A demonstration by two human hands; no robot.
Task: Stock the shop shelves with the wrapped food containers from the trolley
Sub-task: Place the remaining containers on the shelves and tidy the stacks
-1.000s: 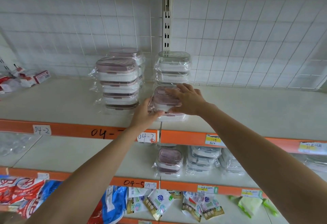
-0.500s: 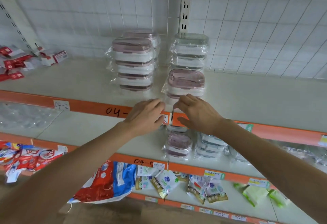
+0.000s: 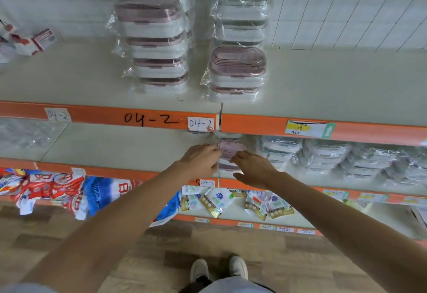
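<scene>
On the upper shelf (image 3: 69, 80), a tall stack of wrapped pink-lidded containers (image 3: 157, 45) stands left of a shorter stack (image 3: 235, 73). Below, on the middle shelf (image 3: 120, 147), the left hand (image 3: 201, 160) and right hand (image 3: 251, 167) flank a small pink-lidded stack (image 3: 231, 154), fingers touching its wrap; whether they grasp it cannot be told. To do this well, the person should square the stack gently, pressing both sides evenly. Clear-lidded packs (image 3: 323, 156) sit right.

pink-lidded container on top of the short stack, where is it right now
In the head view it sits centre on the upper shelf, topping the short stack, just right of the taller pink stack.
</scene>
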